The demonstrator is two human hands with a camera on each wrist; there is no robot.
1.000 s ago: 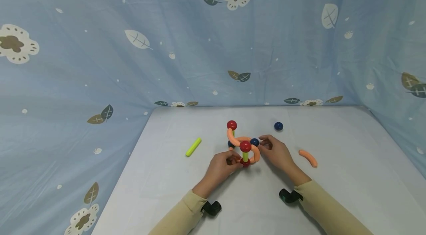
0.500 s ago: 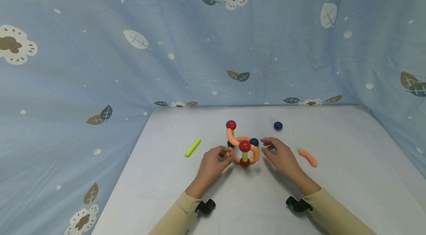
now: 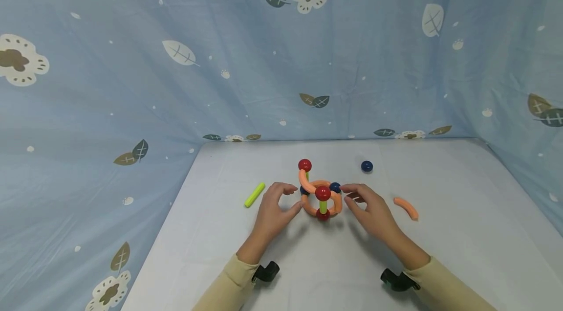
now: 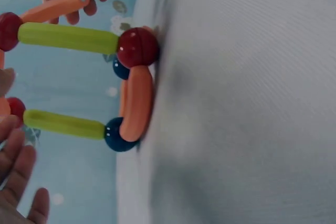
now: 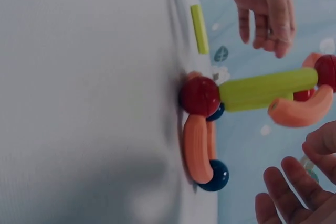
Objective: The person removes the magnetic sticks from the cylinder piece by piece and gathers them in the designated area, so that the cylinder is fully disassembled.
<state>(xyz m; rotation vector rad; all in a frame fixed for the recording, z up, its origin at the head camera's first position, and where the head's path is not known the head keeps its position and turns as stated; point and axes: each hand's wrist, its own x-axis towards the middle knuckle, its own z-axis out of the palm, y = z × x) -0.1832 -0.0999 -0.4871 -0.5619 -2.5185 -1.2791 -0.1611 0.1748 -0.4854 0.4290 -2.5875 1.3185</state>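
Note:
A ball-and-stick toy structure (image 3: 323, 193) stands on the white table. Its base is a ring of curved orange sticks (image 3: 308, 207) joined by red and dark blue balls. Green rods (image 4: 68, 38) rise from it to red balls (image 3: 305, 165) on top, and another curved orange stick (image 5: 300, 109) projects from one upper ball. To its left, my left hand (image 3: 271, 213) is spread in a loose C, fingertips just beside the ring. My right hand (image 3: 371, 211) hovers on the other side, fingers parted, fingertips right by a blue ball (image 3: 335, 187). Neither hand grips anything.
A loose green stick (image 3: 254, 195) lies left of the structure. Off to the right are a single blue ball (image 3: 367, 166) and a curved orange stick (image 3: 406, 208). A blue patterned cloth (image 3: 281, 56) hangs behind the table.
My left hand has let go of the structure's lower front and drawn back to the left, its fingers spreading. My right hand has pulled back slightly toward me. The structure has stayed put.

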